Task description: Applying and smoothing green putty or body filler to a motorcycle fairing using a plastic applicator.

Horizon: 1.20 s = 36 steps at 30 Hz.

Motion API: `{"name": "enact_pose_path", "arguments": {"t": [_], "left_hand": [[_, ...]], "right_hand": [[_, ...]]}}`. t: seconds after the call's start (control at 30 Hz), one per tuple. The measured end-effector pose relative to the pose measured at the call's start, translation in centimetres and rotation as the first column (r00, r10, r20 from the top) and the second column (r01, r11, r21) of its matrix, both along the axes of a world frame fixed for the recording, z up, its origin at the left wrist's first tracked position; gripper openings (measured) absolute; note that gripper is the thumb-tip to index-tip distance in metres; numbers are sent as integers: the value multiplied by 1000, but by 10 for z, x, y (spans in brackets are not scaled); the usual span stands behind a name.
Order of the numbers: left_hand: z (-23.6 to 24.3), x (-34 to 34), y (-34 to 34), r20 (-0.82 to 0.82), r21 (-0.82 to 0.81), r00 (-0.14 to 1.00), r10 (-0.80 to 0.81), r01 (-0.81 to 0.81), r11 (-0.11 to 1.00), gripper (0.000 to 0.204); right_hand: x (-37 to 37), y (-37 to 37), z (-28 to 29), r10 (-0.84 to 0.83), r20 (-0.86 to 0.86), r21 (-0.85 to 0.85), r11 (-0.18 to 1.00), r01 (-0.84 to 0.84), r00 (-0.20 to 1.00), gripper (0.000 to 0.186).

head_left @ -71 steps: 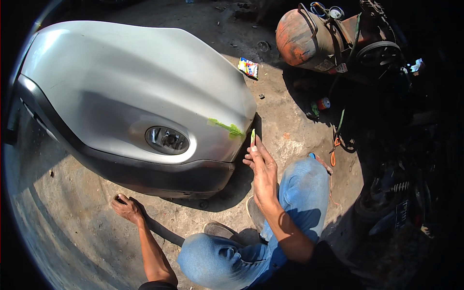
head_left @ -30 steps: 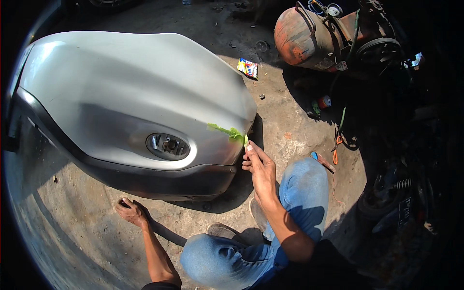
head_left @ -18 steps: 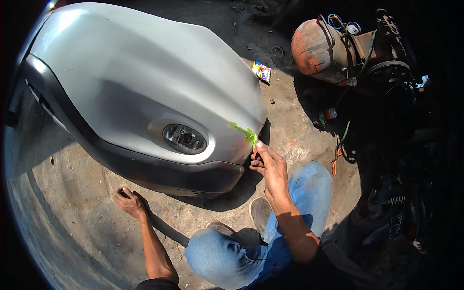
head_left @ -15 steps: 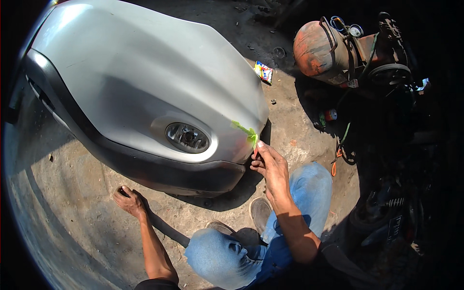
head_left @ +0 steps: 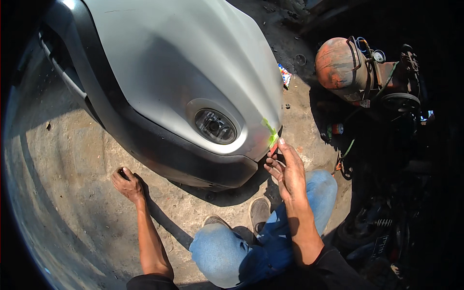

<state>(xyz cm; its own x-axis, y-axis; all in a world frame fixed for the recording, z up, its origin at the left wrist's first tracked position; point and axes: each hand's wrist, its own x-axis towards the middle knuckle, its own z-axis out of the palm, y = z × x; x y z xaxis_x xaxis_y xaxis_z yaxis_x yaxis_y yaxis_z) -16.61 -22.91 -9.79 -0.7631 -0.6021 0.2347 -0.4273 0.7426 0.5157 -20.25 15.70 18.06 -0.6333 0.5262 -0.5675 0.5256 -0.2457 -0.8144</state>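
A silver-grey car bumper (head_left: 188,72) with a black lower strip and a round fog lamp (head_left: 215,126) lies on the concrete ground. A streak of green putty (head_left: 269,130) runs along its right corner. My right hand (head_left: 287,166) holds a small spreader (head_left: 273,144) with green putty on it, pressed against that corner. My left hand (head_left: 128,182) is planted on the ground, left of my knees, knuckles down, close to the bumper's black edge. I am crouched, with my jeans and grey shoes below the bumper.
A rusty orange air-compressor tank (head_left: 340,67) with hoses and a wheel stands at the right. A small colourful packet (head_left: 285,76) lies on the ground behind the bumper. A small can (head_left: 336,129) sits near the compressor. Dark machinery fills the shaded right side.
My head has moved closer, so the bumper fills more of the view. My right hand has gone from beside the bumper's corner to pressing the spreader on the green streak. The left hand stays on the ground.
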Motion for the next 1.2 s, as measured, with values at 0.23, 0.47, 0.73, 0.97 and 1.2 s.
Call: {"name": "enact_pose_path", "arguments": {"t": [0.23, 0.47, 0.73, 0.97, 1.2], "left_hand": [[-4, 0, -1, -13, -21, 1000, -1, 1, 1000, 37], [-4, 1, -1, 3, 8, 1000, 10, -10, 1000, 40], [-6, 1, -1, 7, 20, 999, 31, -31, 999, 44], [-4, 1, 0, 26, 34, 999, 34, -35, 999, 43], [-4, 0, 1, 36, 53, 999, 40, -42, 998, 44]], "right_hand": [[-4, 2, 2, 6, 4, -43, 999, -6, 1000, 42], [-12, -8, 9, -35, 36, -39, 999, 36, 999, 36], [-16, -8, 14, -75, 48, -91, 993, 79, 996, 35], [-17, -8, 15, -87, 55, -122, 988, 93, 995, 37], [-20, -11, 20, -104, 62, -141, 984, 112, 993, 36]]}}
